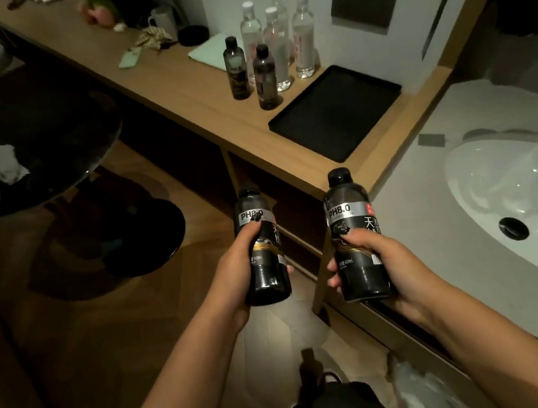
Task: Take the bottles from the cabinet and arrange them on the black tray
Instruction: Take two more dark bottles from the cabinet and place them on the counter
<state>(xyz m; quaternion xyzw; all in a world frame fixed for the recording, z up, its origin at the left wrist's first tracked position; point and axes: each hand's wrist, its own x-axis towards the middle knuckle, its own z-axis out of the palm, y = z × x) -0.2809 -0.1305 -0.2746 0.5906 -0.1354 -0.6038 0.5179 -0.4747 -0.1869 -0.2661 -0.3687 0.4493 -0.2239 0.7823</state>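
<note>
My left hand (235,270) grips a dark "PH8.0" bottle (260,239) upright, below the counter's front edge. My right hand (385,256) grips a second dark bottle (349,216) of the same kind, also upright, near the counter's corner. The black tray (334,115) lies on the wooden counter with nothing on it. Left of the tray stand two dark bottles (265,76) and several clear bottles (303,36) with white caps. The open cabinet (277,195) shows under the counter, its inside dark.
A white sink basin (515,196) lies to the right. A round dark table (45,148) with white cloth stands at the left. On the counter lie a green cloth (208,51) and small items further back. The floor is wooden.
</note>
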